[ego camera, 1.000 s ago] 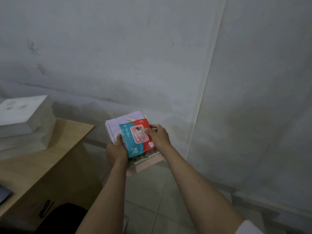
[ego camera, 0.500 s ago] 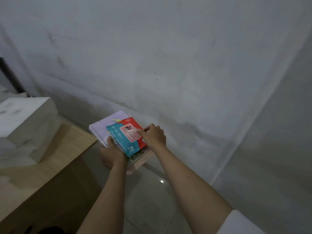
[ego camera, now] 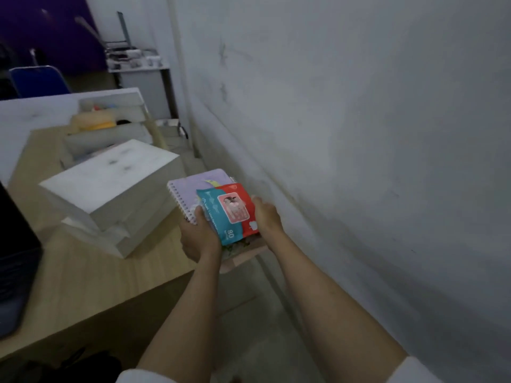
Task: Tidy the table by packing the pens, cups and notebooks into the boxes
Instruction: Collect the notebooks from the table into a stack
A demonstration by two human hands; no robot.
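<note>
Your hands, left [ego camera: 197, 239] and right [ego camera: 266, 217], have carried the gripped stack of spiral-bound notebooks [ego camera: 213, 200] back beside the pale wooden surface [ego camera: 83, 275], near its white rectangular boxes [ego camera: 110, 186].

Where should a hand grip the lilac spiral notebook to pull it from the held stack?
Judging by its pose, grip the lilac spiral notebook at its far bare corner, coming from above the table side; the teal-and-red booklet and both hands cover its near half.

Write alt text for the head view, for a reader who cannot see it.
Both hands hold a stack of notebooks beside a grey wall: the left hand grips from below, the right hand its right edge. A teal-and-red booklet tops a lilac spiral notebook. White boxes sit on the wooden table at left.
</note>
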